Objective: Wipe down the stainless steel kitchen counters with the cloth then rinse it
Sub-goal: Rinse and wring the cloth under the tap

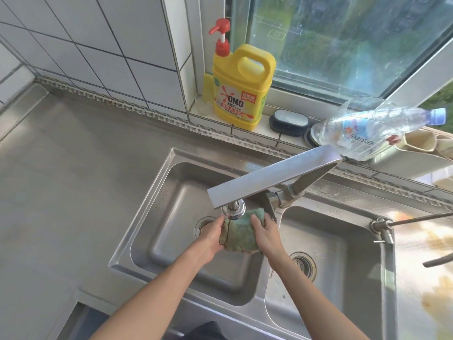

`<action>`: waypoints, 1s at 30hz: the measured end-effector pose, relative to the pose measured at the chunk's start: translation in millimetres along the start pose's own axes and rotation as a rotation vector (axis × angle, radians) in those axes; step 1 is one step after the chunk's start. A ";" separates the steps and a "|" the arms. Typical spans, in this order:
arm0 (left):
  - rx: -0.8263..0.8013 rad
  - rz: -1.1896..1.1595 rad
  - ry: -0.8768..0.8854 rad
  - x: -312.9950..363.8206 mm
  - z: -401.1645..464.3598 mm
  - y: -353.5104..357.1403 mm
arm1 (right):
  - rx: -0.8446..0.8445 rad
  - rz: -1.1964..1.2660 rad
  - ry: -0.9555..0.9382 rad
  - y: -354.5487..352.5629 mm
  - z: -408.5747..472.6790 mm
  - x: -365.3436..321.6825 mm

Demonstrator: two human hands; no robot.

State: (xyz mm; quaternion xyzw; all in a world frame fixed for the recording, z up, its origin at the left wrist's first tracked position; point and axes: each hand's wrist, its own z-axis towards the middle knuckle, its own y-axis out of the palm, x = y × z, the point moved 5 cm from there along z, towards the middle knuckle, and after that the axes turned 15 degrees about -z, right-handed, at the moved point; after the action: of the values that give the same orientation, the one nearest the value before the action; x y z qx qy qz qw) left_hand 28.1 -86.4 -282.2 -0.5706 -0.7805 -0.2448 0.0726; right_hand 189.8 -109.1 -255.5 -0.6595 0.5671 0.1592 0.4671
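Observation:
A green cloth (pixel 241 233) is held over the left basin of the double steel sink (pixel 157 192), right under the nozzle of the flat steel tap (pixel 269 179). My left hand (pixel 210 239) grips the cloth's left edge and my right hand (pixel 266 233) grips its right side, thumb on top. The cloth is bunched between both hands. I cannot tell whether water is running. The stainless steel counter (pixel 61 173) stretches away to the left of the sink.
A yellow detergent bottle with a red pump (pixel 241 87) stands on the window sill, beside a dark soap dish (pixel 289 121). A clear plastic bottle (pixel 375 128) lies on a rack at the right. A second thin tap (pixel 384 227) sits by the right basin.

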 end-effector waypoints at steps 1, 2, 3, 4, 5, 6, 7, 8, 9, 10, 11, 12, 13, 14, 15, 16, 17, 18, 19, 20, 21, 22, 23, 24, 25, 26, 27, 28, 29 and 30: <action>-0.005 0.010 -0.003 1.3 0.8 0.5 | 0.012 0.001 -0.011 -0.7 -1.0 -2.7; -0.003 0.019 -0.010 3.0 1.2 0.9 | 0.017 0.008 -0.014 -1.3 -1.5 -5.8; 0.005 0.024 -0.019 5.3 0.4 1.3 | 0.015 0.014 -0.014 -1.5 -1.0 -8.8; 0.015 0.027 -0.028 8.4 -1.1 1.4 | 0.010 0.020 -0.014 -1.8 -0.4 -11.5; 0.020 0.025 -0.031 12.3 -2.8 1.9 | 0.003 0.021 -0.016 -1.3 0.8 -13.8; 0.020 0.018 -0.032 16.4 -3.6 1.6 | -0.005 0.016 -0.021 -0.3 1.6 -15.9; 0.018 0.010 -0.032 20.1 -3.8 1.2 | -0.015 0.003 -0.028 1.1 2.5 -17.6; 0.016 -0.001 -0.032 23.3 -4.9 1.0 | -0.022 -0.019 -0.033 2.4 3.6 -19.4; 0.013 -0.013 -0.031 26.3 -6.5 0.9 | -0.024 -0.041 -0.036 3.3 5.0 -21.0; 0.008 -0.022 -0.029 29.6 -8.2 1.1 | -0.023 -0.059 -0.035 3.9 6.7 -23.3; -0.001 -0.035 -0.026 32.7 -9.8 1.7 | -0.023 -0.074 -0.032 4.4 8.4 -25.9; -0.008 -0.048 -0.024 35.5 -10.6 1.4 | -0.028 -0.088 -0.026 4.9 9.5 -29.5; -0.007 -0.062 -0.023 37.9 -10.8 0.2 | -0.039 -0.097 -0.015 5.5 11.1 -33.6; -0.002 -0.080 -0.020 39.4 -10.4 -2.5 | -0.057 -0.096 -0.002 6.1 12.3 -38.0; -0.002 -0.099 -0.016 40.4 -9.7 -5.3 | -0.085 -0.077 0.013 7.6 14.0 -41.6; -0.005 -0.117 -0.011 41.5 -9.2 -8.5 | -0.122 -0.048 0.027 9.7 15.6 -44.3; -0.010 -0.132 -0.008 42.4 -9.1 -11.6 | -0.165 -0.023 0.039 12.7 17.3 -45.9; -0.014 -0.142 -0.004 43.4 -9.5 -14.7 | -0.198 -0.013 0.052 15.3 18.8 -47.2; -0.016 -0.147 0.003 44.7 -9.6 -18.2 | -0.219 -0.012 0.055 16.9 20.2 -47.6; -0.016 -0.147 0.012 45.9 -9.5 -21.3 | -0.226 -0.012 0.050 18.0 21.7 -48.5; -0.016 -0.144 0.023 47.2 -9.7 -23.8 | -0.232 -0.012 0.040 18.9 22.6 -49.3; -0.013 -0.139 0.037 48.3 -10.6 -26.2 | -0.240 -0.013 0.034 20.3 23.1 -49.9; -0.007 -0.133 0.052 49.2 -12.0 -28.4 | -0.251 -0.016 0.032 22.1 23.7 -50.3; 0.001 -0.123 0.064 49.7 -13.2 -30.9 | -0.261 -0.019 0.034 24.0 24.1 -50.5; 0.006 -0.111 0.074 49.8 -13.6 -33.4 | -0.271 -0.021 0.038 25.8 24.4 -50.5; 0.009 -0.100 0.086 50.2 -14.0 -36.2 | -0.285 -0.024 0.044 27.5 24.3 -50.5; 0.016 -0.093 0.100 50.6 -13.9 -39.4 | -0.304 -0.029 0.048 29.3 23.5 -51.3; 0.028 -0.091 0.116 51.4 -13.8 -43.0 | -0.320 -0.030 0.050 30.7 22.0 -52.5; 0.040 -0.096 0.132 52.3 -13.6 -46.8 | -0.327 -0.034 0.055 31.6 20.8 -53.3; 0.046 -0.107 0.143 53.1 -13.6 -50.5 | -0.319 -0.040 0.063 32.1 19.9 -53.9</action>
State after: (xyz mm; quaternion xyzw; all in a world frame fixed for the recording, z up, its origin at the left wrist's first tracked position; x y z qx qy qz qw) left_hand -38.9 -58.9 -264.6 -0.5073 -0.8081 -0.2704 0.1283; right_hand 150.8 -58.4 -239.8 -0.7412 0.5355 0.2171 0.3416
